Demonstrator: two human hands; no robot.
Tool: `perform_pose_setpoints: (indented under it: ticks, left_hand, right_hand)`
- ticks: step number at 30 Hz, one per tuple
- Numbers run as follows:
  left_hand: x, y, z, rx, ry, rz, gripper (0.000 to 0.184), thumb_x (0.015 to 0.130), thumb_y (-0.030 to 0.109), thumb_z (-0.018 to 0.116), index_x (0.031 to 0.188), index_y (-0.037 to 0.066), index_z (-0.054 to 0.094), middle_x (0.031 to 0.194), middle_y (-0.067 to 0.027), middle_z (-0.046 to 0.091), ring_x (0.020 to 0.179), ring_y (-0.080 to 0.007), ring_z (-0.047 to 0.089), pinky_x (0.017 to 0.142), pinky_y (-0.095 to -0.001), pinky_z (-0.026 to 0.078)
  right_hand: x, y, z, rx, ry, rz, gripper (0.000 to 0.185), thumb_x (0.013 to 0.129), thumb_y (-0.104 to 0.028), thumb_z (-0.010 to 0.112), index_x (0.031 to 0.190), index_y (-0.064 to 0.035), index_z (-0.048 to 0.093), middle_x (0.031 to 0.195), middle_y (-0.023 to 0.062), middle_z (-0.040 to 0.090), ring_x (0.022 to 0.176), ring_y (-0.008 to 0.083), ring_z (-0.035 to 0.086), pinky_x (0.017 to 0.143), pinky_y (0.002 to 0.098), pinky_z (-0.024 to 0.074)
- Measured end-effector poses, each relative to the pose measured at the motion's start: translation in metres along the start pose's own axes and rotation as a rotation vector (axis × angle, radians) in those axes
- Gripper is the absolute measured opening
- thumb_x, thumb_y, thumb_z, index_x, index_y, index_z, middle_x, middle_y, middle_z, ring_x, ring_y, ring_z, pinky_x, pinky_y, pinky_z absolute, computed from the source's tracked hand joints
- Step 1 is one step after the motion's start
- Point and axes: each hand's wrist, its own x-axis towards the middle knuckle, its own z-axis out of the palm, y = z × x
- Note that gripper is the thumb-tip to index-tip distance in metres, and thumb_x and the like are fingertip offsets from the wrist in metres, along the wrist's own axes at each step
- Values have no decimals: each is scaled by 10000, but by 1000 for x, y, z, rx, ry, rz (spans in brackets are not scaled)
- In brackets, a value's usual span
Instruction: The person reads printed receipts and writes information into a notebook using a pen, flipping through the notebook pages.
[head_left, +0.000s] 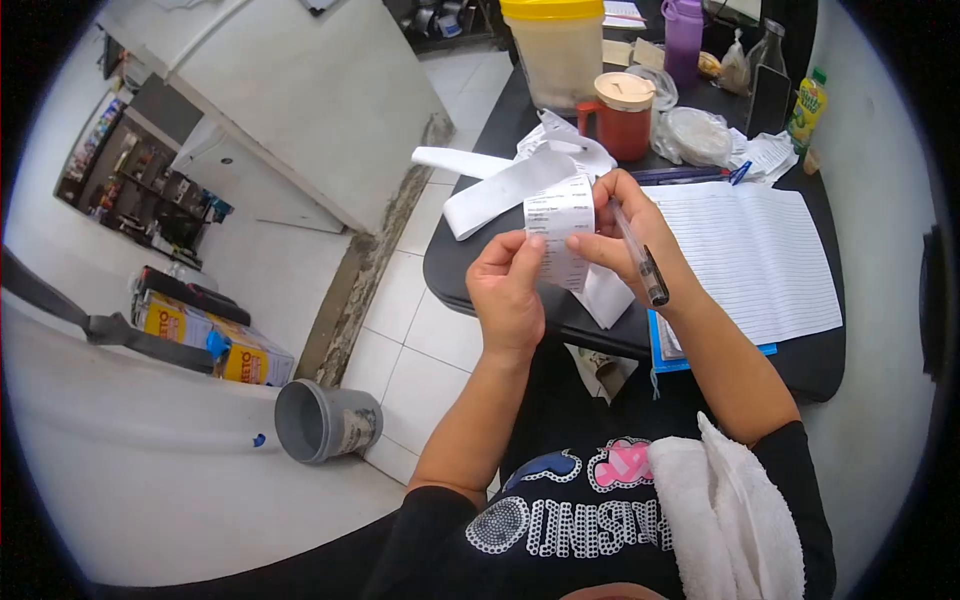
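Observation:
A long printed paper receipt (560,215) is stretched between my two hands above the front of the black table. My left hand (508,295) pinches its left edge, thumb on the printed face. On the right edge, my right hand (640,240) grips the same strip and also carries a pen (640,250), its dark end pointing down toward me. The rest of the strip (500,195) curls in loose white loops on the table behind my hands, and a tail hangs below them. To the right lies an open lined notebook (745,260) with blank-looking ruled pages.
Behind the paper stand a red pitcher (622,130) with a pale lid and a yellow-lidded tub (555,60). A purple tumbler (683,40), a green-capped bottle (808,110) and plastic bags sit farther back. A grey bucket (325,422) stands on the floor at left.

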Motion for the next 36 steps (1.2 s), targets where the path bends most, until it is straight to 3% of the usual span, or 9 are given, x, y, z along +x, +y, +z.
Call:
perform_pose_setpoints:
  ticks: [9, 11, 14, 17, 23, 36]
  left_hand:
    - [-4, 3, 4, 65, -35, 8, 144, 827, 86, 575, 880, -43, 610, 828, -58, 626, 736, -86, 547, 708, -220, 420]
    - [-4, 3, 4, 15, -29, -1, 168, 841, 106, 553, 883, -46, 610, 838, -62, 625, 750, -90, 547, 721, -226, 416]
    - [-4, 1, -1, 34, -52, 14, 224, 858, 119, 492, 915, -77, 585, 901, -112, 620, 819, -154, 573, 785, -284, 425]
    - [-6, -1, 1, 15, -52, 25, 164, 835, 84, 545, 904, -53, 604, 869, -73, 624, 765, -97, 552, 741, -233, 419]
    - [-8, -5, 6, 88, -51, 4, 148, 803, 16, 579, 931, -57, 595, 875, -77, 628, 775, -101, 567, 745, -229, 431]
    - [-5, -11, 11, 114, -16, -4, 129, 803, 42, 582, 889, -51, 609, 856, -91, 637, 770, -117, 576, 761, -246, 428]
  right_hand:
    - [1, -2, 6, 105, 38, -30, 337, 703, -102, 647, 898, -88, 373, 826, 32, 507, 760, 78, 485, 710, 222, 405]
    - [2, -2, 4, 105, 65, -44, 318, 692, -43, 636, 877, -76, 379, 824, 39, 520, 773, 88, 508, 706, 226, 418]
    - [2, 0, 2, 109, 89, -56, 309, 689, -14, 630, 864, -69, 381, 818, 38, 518, 769, 91, 510, 697, 228, 424]
    - [3, 6, 1, 134, 102, -69, 307, 691, -14, 630, 864, -67, 382, 804, 30, 503, 747, 86, 494, 682, 227, 420]
    - [3, 11, -4, 115, 97, -62, 325, 701, -80, 651, 894, -82, 389, 835, 45, 527, 770, 88, 502, 726, 224, 404]
    - [2, 14, -6, 113, 115, -56, 326, 709, -106, 652, 913, -79, 398, 843, 49, 532, 760, 88, 504, 719, 222, 407]
